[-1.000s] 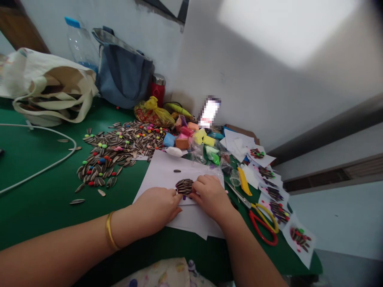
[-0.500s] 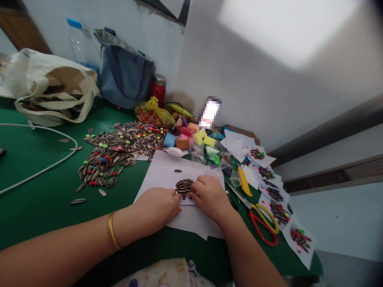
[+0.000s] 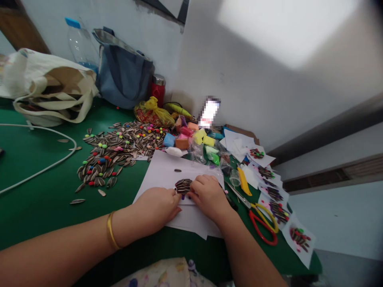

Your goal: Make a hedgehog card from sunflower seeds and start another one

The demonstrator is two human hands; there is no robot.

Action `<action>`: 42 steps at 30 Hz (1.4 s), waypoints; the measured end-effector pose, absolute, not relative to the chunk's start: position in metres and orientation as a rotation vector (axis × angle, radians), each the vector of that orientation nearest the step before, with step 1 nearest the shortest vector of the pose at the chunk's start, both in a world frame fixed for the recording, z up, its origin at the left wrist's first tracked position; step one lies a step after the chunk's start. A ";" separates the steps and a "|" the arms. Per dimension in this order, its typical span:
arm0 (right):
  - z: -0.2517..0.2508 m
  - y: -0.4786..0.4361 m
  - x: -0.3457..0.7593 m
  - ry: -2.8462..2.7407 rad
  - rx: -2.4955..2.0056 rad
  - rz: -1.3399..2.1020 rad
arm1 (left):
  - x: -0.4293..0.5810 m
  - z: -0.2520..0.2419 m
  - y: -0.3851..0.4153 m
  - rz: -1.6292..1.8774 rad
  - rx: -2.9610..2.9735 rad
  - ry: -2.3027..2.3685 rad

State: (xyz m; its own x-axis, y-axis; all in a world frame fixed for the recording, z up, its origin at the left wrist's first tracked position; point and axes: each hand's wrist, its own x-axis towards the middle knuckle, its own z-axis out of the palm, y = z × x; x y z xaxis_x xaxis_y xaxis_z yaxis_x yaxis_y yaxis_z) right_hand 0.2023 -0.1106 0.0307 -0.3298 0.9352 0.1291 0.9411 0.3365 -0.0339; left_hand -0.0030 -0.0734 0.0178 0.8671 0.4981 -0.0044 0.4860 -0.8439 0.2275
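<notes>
A small figure of striped sunflower seeds (image 3: 183, 185), laid in overlapping rows, sits on white paper (image 3: 163, 170). Tiny purple bits show along its lower edge. My left hand (image 3: 157, 208) is closed, with the thumb and forefinger pinched at the figure's left edge. From the other side my right hand (image 3: 208, 196) curls closed, its fingertips pressed to the right end of the seeds. What lies under the fingertips is hidden. A single loose sunflower seed (image 3: 177, 170) rests on the paper above the figure.
Left of the paper spreads a pile of sunflower seeds (image 3: 119, 147) mixed with coloured ones. Bagged clay blocks (image 3: 182, 143) lie behind it. Scissors (image 3: 254, 209), a yellow cutter (image 3: 244, 181) and several finished seed pictures (image 3: 299, 240) line the right. Bags (image 3: 125, 75) stand at the back.
Almost nothing differs. Both hands stay at the seed figure, and the whole view has shifted very slightly.
</notes>
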 end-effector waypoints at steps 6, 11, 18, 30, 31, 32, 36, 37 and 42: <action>0.030 -0.111 0.203 -2.452 -1.750 -0.068 | -0.002 0.020 -0.073 0.092 2.803 0.785; 0.030 -0.111 0.202 -2.443 -1.749 -0.063 | -0.003 0.018 -0.073 0.109 2.775 0.779; 0.030 -0.110 0.201 -2.432 -1.759 -0.063 | -0.003 0.016 -0.072 0.111 2.785 0.769; 0.032 -0.111 0.201 -2.427 -1.756 -0.073 | -0.004 0.022 -0.073 0.108 2.754 0.770; 0.032 -0.111 0.201 -2.426 -1.754 -0.075 | -0.004 0.023 -0.073 0.104 2.746 0.768; 0.031 -0.111 0.201 -2.424 -1.753 -0.075 | -0.004 0.025 -0.073 0.099 2.733 0.772; 0.031 -0.112 0.202 -2.417 -1.748 -0.063 | -0.003 0.033 -0.071 0.145 2.582 0.797; 0.031 -0.112 0.202 -2.417 -1.747 -0.054 | -0.003 0.035 -0.070 0.188 2.501 0.793; 0.033 -0.113 0.204 -2.387 -1.758 -0.008 | 0.001 0.038 -0.061 0.358 1.718 0.741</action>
State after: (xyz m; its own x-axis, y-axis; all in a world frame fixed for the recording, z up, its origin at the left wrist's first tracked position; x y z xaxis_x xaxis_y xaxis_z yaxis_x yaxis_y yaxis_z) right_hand 0.2043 -0.1130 0.0332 -0.2866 0.9470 0.1451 0.9479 0.3023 -0.1005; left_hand 0.0011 -0.0610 0.0385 0.7523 0.6431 -0.1426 0.2884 -0.1269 0.9490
